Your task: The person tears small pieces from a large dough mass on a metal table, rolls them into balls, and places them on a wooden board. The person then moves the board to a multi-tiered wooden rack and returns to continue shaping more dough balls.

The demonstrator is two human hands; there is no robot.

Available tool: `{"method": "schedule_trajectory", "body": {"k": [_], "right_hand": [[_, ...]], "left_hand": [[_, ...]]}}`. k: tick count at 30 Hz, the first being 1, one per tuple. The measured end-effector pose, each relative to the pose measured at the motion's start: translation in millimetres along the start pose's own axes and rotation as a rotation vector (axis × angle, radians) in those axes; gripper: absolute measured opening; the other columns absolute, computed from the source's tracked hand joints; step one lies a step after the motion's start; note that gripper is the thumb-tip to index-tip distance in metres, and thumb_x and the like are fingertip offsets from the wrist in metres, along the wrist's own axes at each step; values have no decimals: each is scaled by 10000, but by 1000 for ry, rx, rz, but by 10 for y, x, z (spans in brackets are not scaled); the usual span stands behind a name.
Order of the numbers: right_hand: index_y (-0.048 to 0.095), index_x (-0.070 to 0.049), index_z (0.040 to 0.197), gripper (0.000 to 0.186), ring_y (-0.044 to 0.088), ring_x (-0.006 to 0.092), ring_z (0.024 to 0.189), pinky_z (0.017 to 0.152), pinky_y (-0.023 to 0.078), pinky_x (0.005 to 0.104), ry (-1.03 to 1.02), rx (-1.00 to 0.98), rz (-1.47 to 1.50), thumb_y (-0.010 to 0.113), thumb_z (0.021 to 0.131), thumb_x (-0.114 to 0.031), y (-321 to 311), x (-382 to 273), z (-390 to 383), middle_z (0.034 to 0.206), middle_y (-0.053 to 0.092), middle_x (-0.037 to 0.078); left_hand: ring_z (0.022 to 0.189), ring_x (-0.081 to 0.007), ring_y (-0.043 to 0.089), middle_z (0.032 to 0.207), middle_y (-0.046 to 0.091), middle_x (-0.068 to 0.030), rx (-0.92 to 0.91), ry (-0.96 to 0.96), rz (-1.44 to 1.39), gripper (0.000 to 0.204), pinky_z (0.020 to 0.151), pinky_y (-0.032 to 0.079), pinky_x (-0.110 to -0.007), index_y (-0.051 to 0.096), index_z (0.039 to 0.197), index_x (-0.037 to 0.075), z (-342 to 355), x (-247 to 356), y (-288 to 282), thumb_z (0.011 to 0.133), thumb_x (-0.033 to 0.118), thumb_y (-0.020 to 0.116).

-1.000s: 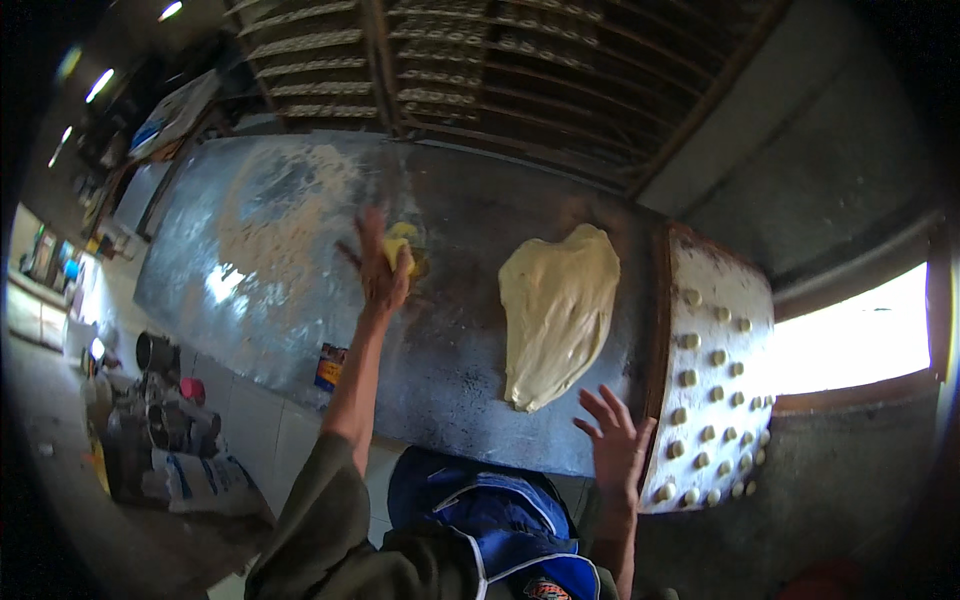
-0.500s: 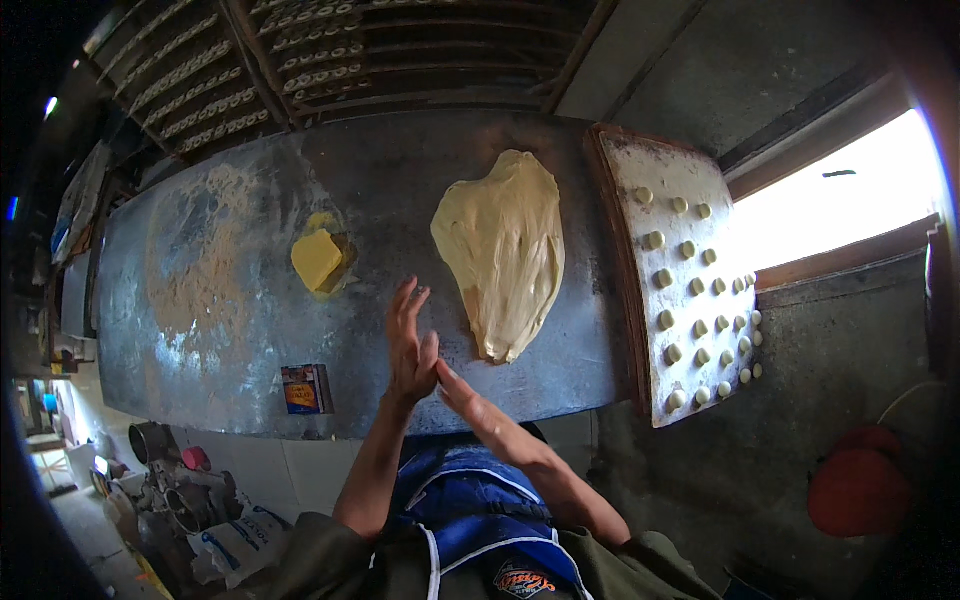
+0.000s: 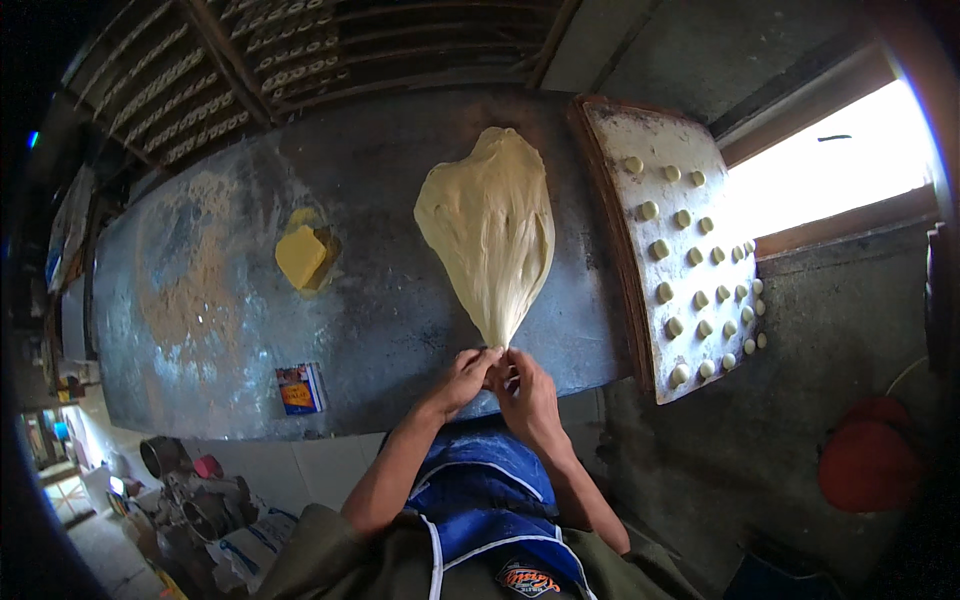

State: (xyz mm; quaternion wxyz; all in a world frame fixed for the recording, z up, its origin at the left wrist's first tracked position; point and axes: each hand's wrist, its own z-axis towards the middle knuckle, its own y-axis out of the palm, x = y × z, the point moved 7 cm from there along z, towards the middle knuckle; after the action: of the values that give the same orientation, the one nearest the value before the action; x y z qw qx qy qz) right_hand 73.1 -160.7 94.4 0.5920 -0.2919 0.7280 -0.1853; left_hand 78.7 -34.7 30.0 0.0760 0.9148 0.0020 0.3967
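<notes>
A large pale slab of dough [image 3: 492, 220] lies on the dark metal table, its near end drawn out into a narrow neck. At that tip, close to the table's front edge, my left hand [image 3: 462, 380] and my right hand [image 3: 527, 392] meet. Both have their fingers closed on the dough's end, pinching it from either side. The fingertips of the two hands are almost touching, and the bit of dough between them is mostly hidden.
A yellow block of fat [image 3: 301, 258] sits on the table [image 3: 370, 310] left of the dough. Nearer me is a small printed box [image 3: 301, 389]. Flour dusts the left side. A board [image 3: 622, 130] with rows of small dough rounds [image 3: 695, 256] stands at right, beside a bright window.
My hands were pressed together left of the dough's near end; now they grip that end. The dough's near end has been pulled toward me and narrowed. The view has shifted slightly.
</notes>
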Motion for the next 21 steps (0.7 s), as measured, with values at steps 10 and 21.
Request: {"method": "schedule_trajectory", "body": {"k": [10,21], "right_hand": [[648,-22,1114,399,566,182,651,649,474,322,787,-510,1428,516,1078,-396,543,365,248,929,677,84],[599,-1,944,240,640,485,674,586,468,577,-104,-157,-268,524,1041,-208,-471,319,-120,714,646,266]], "left_hand": [[699,-248,729,842,721,-137,-454,-144,-203,655,676,605,-328,653,1037,23,-460,-68,348,1088,565,289],[448,-86,342,568,341,96,-311,-285,-940,308,803,547,-306,546,838,148,348,-92,1049,1019,395,582]]}}
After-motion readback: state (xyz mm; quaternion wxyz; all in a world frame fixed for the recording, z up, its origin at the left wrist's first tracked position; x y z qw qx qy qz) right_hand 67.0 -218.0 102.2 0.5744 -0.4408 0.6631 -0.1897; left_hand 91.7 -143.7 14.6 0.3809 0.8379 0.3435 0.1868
